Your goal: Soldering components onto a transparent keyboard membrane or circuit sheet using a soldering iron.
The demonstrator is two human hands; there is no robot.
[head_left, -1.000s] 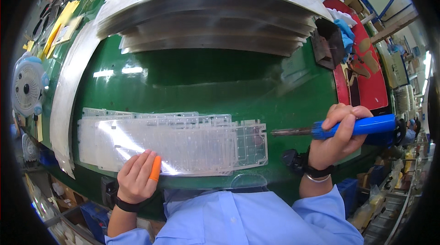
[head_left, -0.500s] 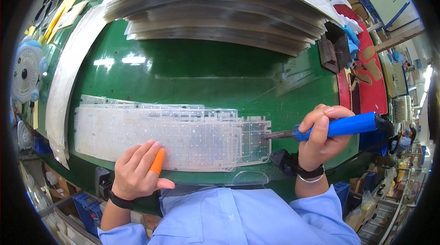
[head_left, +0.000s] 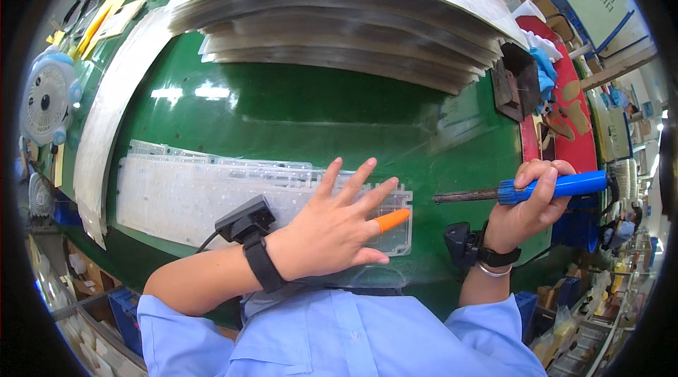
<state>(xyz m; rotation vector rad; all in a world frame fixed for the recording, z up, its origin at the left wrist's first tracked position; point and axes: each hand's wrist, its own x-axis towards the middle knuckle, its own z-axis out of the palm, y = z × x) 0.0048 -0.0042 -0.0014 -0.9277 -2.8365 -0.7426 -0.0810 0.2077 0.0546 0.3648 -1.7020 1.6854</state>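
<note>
A glossy green counter [head_left: 296,116] spreads beyond both hands; a stack of thin grey sheets [head_left: 339,17] lies at its far side; the long clear plastic keyboard frame [head_left: 205,197] lies flat under the left hand [head_left: 332,229], fingers splayed wide (one wears an orange cot), seemingly pinning it; the right hand [head_left: 526,207] grips a blue-handled soldering iron [head_left: 522,191], tip just beside the frame's end.

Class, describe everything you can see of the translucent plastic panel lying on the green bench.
The translucent plastic panel is a long, flat, whitish rectangle patterned with a grid of small cells and holes, its edges stepped with tabs. It lies flat on the green bench, lengthwise across the near edge. The left hand, fingers spread, presses on its right end. The blue-handled tool in the right hand points at that end without touching it.
</note>
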